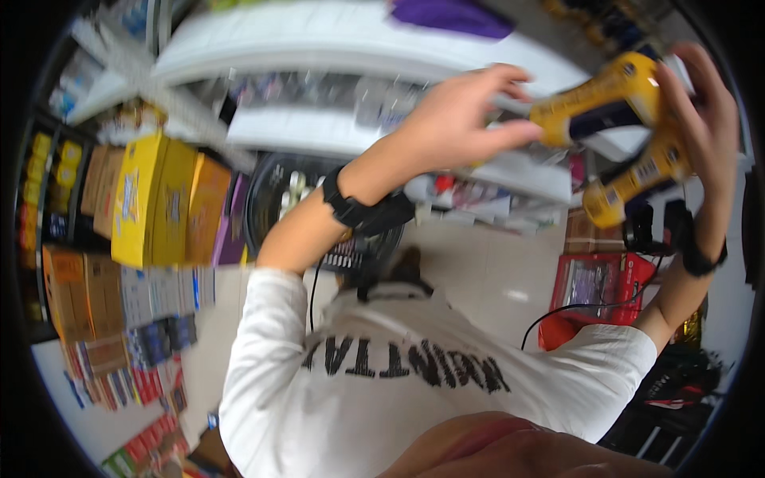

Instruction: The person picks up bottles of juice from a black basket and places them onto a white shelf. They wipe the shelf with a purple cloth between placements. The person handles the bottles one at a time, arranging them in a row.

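Note:
Both my arms are raised toward white shelves. My right hand wraps around two yellow bottles with dark labels. The upper bottle points left, and the lower bottle hangs below it. My left hand pinches the left end of the upper bottle with thumb and fingers. Each wrist wears a black band. My white shirt with black lettering fills the lower middle.
Yellow cartons and brown boxes are stacked at the left, with small packets below them. A round black wire object stands under the shelf. A red crate and a black cable lie at the right on the light floor.

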Tool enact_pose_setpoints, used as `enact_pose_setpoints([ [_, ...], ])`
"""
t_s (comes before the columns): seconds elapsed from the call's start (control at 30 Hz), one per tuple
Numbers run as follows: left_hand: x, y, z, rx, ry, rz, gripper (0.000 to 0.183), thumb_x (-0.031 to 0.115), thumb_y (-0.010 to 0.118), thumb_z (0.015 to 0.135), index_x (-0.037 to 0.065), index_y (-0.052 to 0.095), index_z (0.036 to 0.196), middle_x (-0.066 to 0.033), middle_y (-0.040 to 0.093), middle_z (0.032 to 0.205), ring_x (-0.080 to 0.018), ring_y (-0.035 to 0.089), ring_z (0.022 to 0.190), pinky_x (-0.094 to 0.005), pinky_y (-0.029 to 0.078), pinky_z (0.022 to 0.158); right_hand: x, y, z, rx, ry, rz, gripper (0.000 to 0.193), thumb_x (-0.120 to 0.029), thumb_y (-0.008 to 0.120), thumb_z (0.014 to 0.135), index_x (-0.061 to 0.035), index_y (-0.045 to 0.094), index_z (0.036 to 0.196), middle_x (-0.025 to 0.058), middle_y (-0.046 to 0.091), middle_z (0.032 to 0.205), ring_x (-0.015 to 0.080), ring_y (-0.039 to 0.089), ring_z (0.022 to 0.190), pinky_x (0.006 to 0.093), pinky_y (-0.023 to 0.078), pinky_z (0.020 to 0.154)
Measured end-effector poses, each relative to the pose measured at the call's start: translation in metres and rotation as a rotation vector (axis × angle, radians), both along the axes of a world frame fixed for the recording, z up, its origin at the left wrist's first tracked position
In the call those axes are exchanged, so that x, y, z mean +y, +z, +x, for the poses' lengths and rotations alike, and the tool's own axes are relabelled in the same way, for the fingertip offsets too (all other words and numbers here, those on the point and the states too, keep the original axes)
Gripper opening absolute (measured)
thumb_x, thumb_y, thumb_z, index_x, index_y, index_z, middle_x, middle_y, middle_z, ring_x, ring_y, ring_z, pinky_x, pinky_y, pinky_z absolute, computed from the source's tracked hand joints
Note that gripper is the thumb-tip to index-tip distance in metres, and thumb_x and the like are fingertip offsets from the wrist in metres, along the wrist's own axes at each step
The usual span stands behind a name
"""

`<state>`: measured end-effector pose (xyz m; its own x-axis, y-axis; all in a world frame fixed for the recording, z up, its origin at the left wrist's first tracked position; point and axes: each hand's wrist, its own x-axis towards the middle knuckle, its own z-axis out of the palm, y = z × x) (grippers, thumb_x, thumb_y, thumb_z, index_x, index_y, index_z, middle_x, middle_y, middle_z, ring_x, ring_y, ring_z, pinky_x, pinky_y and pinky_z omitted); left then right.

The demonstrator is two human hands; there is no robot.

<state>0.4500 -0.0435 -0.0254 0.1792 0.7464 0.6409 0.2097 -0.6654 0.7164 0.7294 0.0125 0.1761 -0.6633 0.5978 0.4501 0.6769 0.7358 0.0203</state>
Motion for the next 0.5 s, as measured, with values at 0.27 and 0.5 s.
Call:
enact_pose_setpoints([
  [0.27, -0.141, -0.106, -0.066, 0.238, 0.235, -0.299, 0.084, 0.044, 0.088, 0.072, 0.006, 0.05, 0.137, -0.0183, 0.073, 0.096, -0.0396, 0.073, 0.087, -0.0439, 0.058, 0.075, -0.102, -0.162, -0.157, 0.007, 0.352, -0.513, 0.036, -0.018, 0.085, 0.086, -0.0041, 0.064, 0.112, 0.0014, 0.059, 0.068, 0.0075, 0.054, 0.057, 0.0232, 0.041, 0.053],
  [0.5, -0.231, -0.215, -0.207, 0.281, 0.693, -0.433, 0.074, 0.035, 0.093, 0.073, 0.008, 0.055, 0.13, -0.0144, 0.076, 0.102, -0.031, 0.076, 0.093, -0.0369, 0.06, 0.081, -0.1, -0.347, -0.232, -0.082, 0.456, -0.414, 0.017, -0.018, 0.072, 0.093, -0.0059, 0.061, 0.09, 0.0099, 0.062, 0.078, 0.0311, 0.065, 0.08, 0.0431, 0.052, 0.065],
])
